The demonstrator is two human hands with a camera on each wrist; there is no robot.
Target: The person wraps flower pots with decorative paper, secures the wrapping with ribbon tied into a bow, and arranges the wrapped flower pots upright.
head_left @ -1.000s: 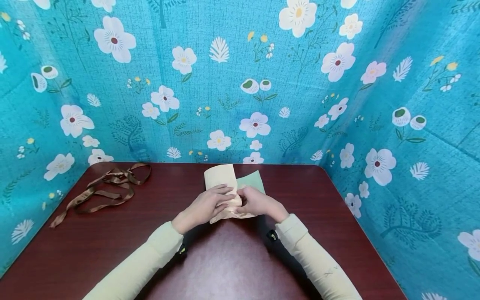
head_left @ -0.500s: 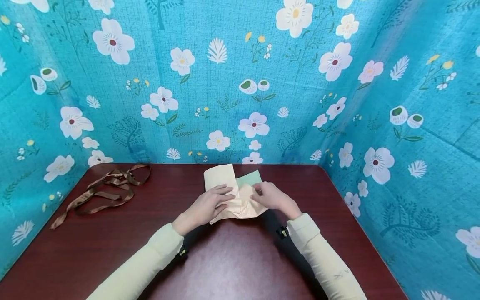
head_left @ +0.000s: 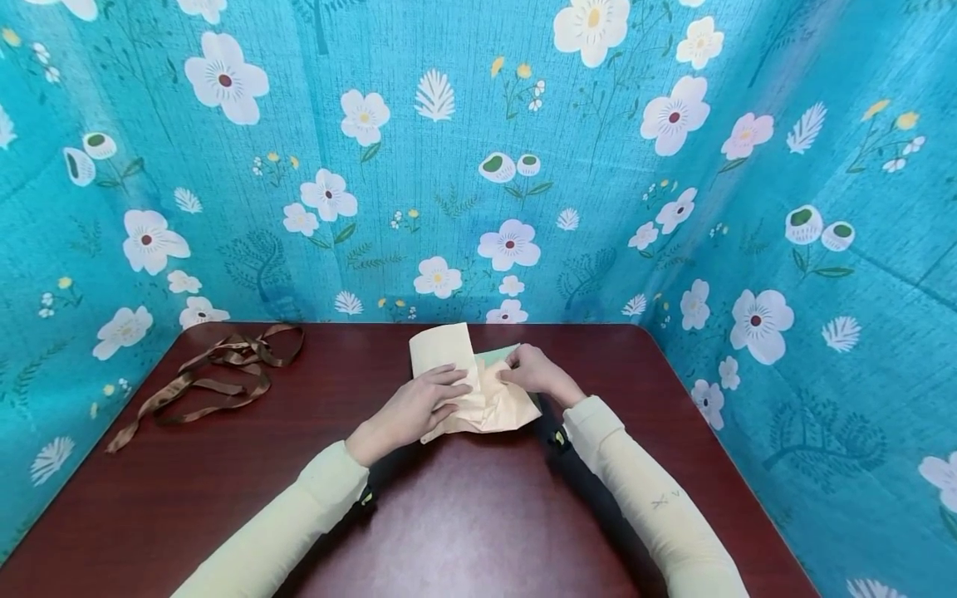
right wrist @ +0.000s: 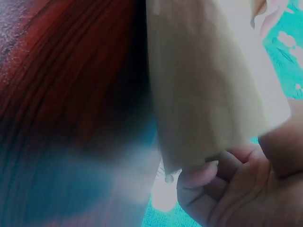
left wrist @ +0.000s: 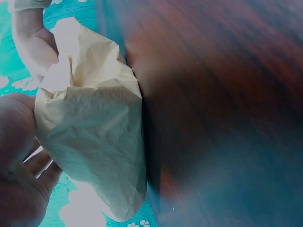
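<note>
Both hands at work on the crumpled cream paper (head_left: pixel 499 411), far side of the table (head_left: pixel 463 523)!
The left hand (head_left: pixel 409 409) lies across it, fingers extended, gripping nothing, an upright flap standing just beyond; the right hand (head_left: pixel 542 374) has its fingers curled, pinching the paper's right part, right beside a pale green sheet (head_left: pixel 493 355) peeking out behind. Over at far left, a brown ribbon (head_left: pixel 179 384) lies tangled.
</note>
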